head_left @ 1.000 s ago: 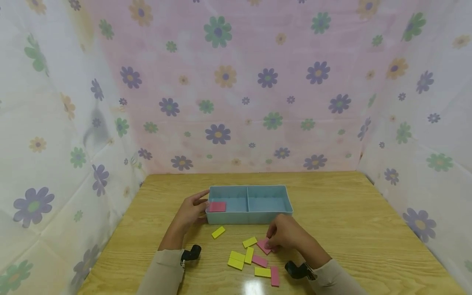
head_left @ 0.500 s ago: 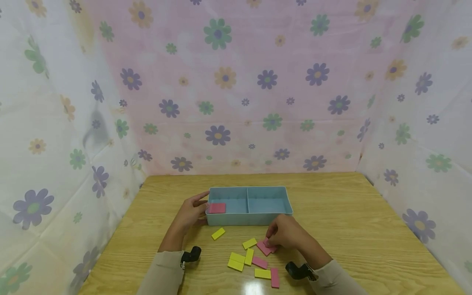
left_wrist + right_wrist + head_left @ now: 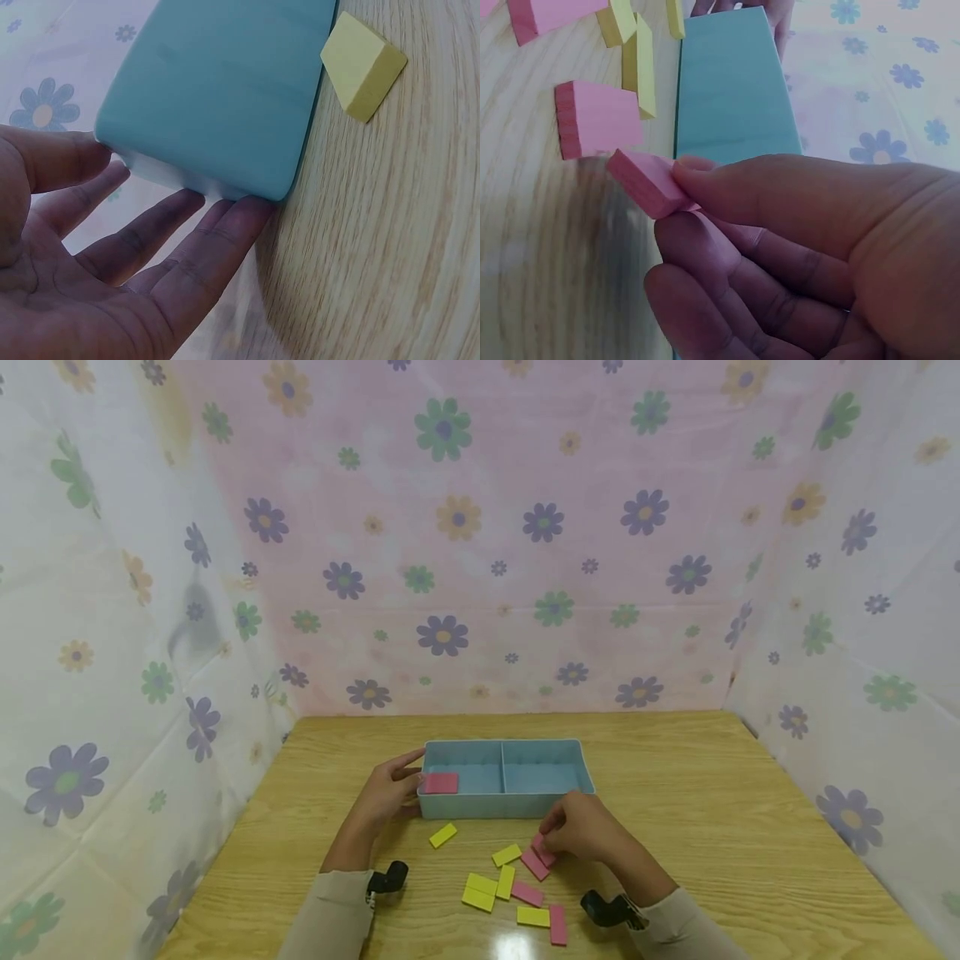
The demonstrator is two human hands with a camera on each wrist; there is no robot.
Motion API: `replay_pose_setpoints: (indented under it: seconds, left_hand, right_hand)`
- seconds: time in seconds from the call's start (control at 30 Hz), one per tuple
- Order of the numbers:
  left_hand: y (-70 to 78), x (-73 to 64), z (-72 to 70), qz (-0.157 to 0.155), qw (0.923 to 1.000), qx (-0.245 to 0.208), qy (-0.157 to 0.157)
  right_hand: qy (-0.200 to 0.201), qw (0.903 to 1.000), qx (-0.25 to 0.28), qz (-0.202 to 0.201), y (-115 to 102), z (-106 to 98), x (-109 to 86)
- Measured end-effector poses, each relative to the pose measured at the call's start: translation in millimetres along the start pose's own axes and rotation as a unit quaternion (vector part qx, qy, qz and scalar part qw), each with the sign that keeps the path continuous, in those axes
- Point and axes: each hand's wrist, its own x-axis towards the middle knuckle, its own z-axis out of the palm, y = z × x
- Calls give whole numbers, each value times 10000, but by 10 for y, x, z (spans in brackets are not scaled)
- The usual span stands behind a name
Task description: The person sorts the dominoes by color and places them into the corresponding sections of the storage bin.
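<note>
My right hand point(image 3: 588, 828) pinches a pink wooden block point(image 3: 649, 182) between thumb and fingertips, tilted and raised off the table in the right wrist view. Beside it, another pink block point(image 3: 535, 864) lies flat. My left hand point(image 3: 386, 791) rests its fairly straight fingers against the left end of a blue two-compartment box point(image 3: 487, 807); in the left wrist view its fingertips touch the end wall. Inside the left compartment, a pink piece point(image 3: 442, 783) lies at the near left corner. The right compartment shows only bare floor.
Several yellow blocks point(image 3: 480, 892) lie loose in front of the box, with one yellow block point(image 3: 443, 836) apart near its left front. More pink blocks point(image 3: 558, 925) lie among them. Flowered cloth point(image 3: 480, 543) walls the wooden table point(image 3: 660, 760) on three sides.
The pink block in my right hand has come up and tilted off the block beside it. My left hand stays at the box's end.
</note>
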Motion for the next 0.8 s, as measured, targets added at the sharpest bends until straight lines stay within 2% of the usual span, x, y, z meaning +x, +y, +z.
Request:
replay_pose_setpoints:
  seconds: [0.5,0.8]
  left_hand:
    - [-12,12,5,13,10000,73,17]
    - [8,8,7,-27,9999,116,92]
  right_hand:
    - [496,9987,-47,107,-145,-164,69]
    - [620,9967,474,201,-314,-259,94]
